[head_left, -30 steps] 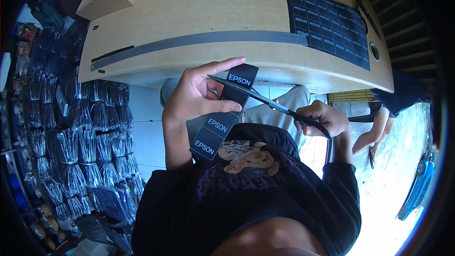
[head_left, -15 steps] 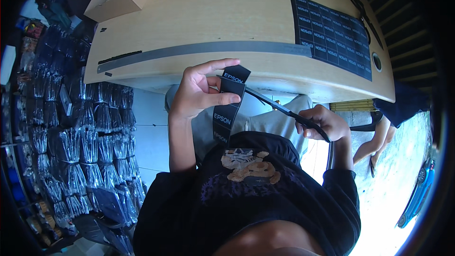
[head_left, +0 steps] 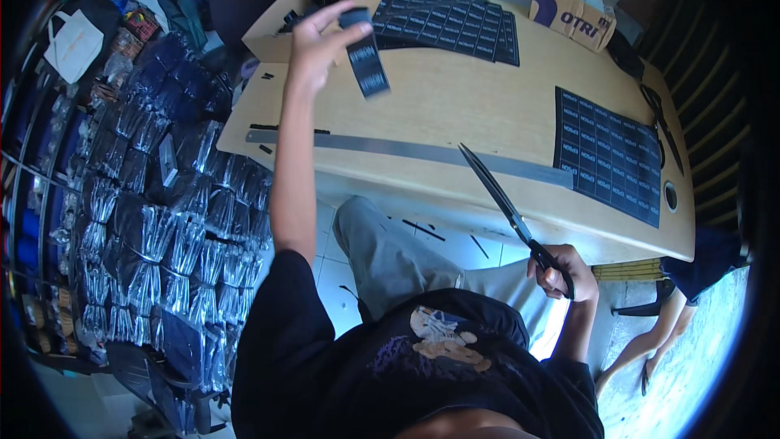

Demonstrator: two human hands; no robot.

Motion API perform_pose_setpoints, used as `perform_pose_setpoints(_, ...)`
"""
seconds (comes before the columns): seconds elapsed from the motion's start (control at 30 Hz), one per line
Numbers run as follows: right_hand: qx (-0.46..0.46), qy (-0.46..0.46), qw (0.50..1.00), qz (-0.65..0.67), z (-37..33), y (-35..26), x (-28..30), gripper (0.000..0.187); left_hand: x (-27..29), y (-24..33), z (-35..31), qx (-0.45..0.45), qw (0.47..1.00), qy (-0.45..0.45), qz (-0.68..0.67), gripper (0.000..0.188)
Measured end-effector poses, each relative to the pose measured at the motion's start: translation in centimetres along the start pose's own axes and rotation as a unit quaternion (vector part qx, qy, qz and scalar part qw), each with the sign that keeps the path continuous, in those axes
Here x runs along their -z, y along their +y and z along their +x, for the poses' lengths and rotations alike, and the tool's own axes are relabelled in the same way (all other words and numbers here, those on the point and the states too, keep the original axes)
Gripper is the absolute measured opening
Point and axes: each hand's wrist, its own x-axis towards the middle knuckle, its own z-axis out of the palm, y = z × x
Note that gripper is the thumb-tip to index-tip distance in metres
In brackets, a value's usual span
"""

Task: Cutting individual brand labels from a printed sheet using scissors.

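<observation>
My left hand (head_left: 311, 50) is raised over the far left of the table, beside an open cardboard box (head_left: 268, 39) with small dark pieces in it. Its thumb and fingers pinch a black label strip (head_left: 369, 71) with pale print, which hangs down blurred by motion. Near the table's front edge, my right hand (head_left: 570, 268) is closed around the black handles of a pair of long scissors (head_left: 520, 226). Their blades lie together or nearly so, pointing up and left over the table edge, apart from the strip.
A long metal ruler (head_left: 390, 145) lies along the table's front, touching a black printed label sheet (head_left: 609, 158). More sheets (head_left: 447, 26) are stacked at the back, near a small carton (head_left: 569, 15). Plastic-wrapped bundles (head_left: 146, 252) fill the left. Another person's legs (head_left: 658, 333) show at right.
My left hand has moved up and away with a label strip, from beside the blades to beside the box. The scissors have come away and now point upward. The view has shifted.
</observation>
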Motion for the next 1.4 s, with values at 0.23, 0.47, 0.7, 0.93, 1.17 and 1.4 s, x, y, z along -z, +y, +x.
perform_pose_setpoints(0.23, 0.039, 0.019, 0.999, 0.008, -1.0, 0.4, -0.5, 0.056, 8.9, -5.3, 11.9, -0.072, 0.861, 0.062, 0.500, 0.071)
perform_pose_setpoints(0.47, 0.051, 0.060, 0.997, 0.007, -2.0, 0.5, -0.7, 0.053, 10.0, -7.7, 12.2, -0.097, 0.885, 0.019, 0.454, 0.085)
perform_pose_setpoints(0.7, 0.078, 0.075, 0.994, 0.018, -0.5, -0.2, -1.5, 0.052, 9.8, -7.6, 12.5, -0.078, 0.875, -0.010, 0.477, 0.081)
perform_pose_setpoints(0.93, 0.175, 0.273, 0.942, -0.085, 2.6, -1.5, -4.4, 0.036, -4.8, 2.7, 0.4, -0.062, 0.987, -0.136, 0.052, 0.056)
perform_pose_setpoints(1.17, 0.338, 0.331, 0.880, -0.045, 7.2, -4.3, -6.1, 0.050, -12.4, 6.9, -12.4, -0.063, 0.975, -0.178, -0.116, 0.050)
perform_pose_setpoints(1.4, 0.287, 0.355, 0.890, 0.000, 8.1, -4.9, -7.3, 0.028, -14.1, 5.6, -16.2, -0.118, 0.979, -0.125, -0.106, 0.045)
